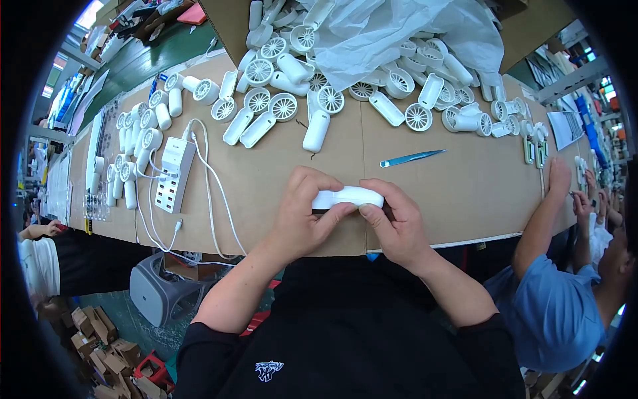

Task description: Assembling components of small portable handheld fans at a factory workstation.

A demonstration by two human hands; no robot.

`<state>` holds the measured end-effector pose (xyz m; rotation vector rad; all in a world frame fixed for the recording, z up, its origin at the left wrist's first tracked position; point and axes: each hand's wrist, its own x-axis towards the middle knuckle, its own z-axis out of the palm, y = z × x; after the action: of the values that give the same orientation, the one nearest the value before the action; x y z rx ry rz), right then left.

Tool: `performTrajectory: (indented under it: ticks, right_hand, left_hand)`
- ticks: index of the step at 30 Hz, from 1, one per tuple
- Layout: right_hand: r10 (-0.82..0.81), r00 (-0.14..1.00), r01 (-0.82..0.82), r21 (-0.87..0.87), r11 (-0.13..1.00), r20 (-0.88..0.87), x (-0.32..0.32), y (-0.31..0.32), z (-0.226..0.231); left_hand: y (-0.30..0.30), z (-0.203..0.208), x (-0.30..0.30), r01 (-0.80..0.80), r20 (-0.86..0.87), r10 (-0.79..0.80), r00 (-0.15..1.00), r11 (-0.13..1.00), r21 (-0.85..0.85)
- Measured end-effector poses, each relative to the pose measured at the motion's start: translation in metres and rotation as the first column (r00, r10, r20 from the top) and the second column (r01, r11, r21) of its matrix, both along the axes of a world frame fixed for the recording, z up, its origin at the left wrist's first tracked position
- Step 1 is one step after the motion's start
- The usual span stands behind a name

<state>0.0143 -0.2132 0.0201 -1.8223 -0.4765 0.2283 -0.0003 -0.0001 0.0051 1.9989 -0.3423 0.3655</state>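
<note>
A white plastic fan casing [353, 196], long and rounded, lies crosswise between my two hands above the near edge of the cardboard-topped table [458, 193]. My left hand [307, 206] is closed round its left end and covers that end. At the other end my right hand [394, 219] grips it, with the thumb pressed on the near side. Both thumbs point inward along the casing. Beyond my right hand lies a pair of blue tweezers [413, 158]. Straight ahead, a loose white fan casing [316, 131] rests closest to my hands.
Many white fan casings [283, 106] are heaped at the back under a translucent plastic sheet [399, 40]. On the left stand a white multi-port charger [174, 174] with cables and finished-looking handheld fans [129, 171]. A co-worker's arm [545, 206] reaches in at right. A grey stool [159, 286] stands below left.
</note>
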Motion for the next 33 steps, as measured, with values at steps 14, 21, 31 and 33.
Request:
performTrajectory:
  ticks: [14,21,31,33]
  right_hand:
    - [-0.07,0.978,0.094,0.113,0.989,-0.196,-0.001,0.002,0.006]
    - [0.023,0.839,0.091,0.183,0.979,-0.544,0.009,0.001,0.019]
    - [0.133,0.811,-0.127,0.051,0.991,-0.57,0.01,0.008,0.023]
    - [0.146,0.799,-0.13,0.068,0.989,-0.584,0.007,0.015,0.028]
  left_hand:
    - [-0.003,0.001,-0.007,-0.098,-0.169,0.047,0.984,0.947,-0.305]
    - [0.003,-0.002,-0.006,-0.099,-0.145,0.054,0.988,0.94,-0.327]
    - [0.015,-0.007,-0.01,-0.088,-0.229,0.005,0.973,0.931,-0.354]
    - [0.017,-0.012,-0.01,-0.049,-0.216,-0.027,0.976,0.939,-0.339]
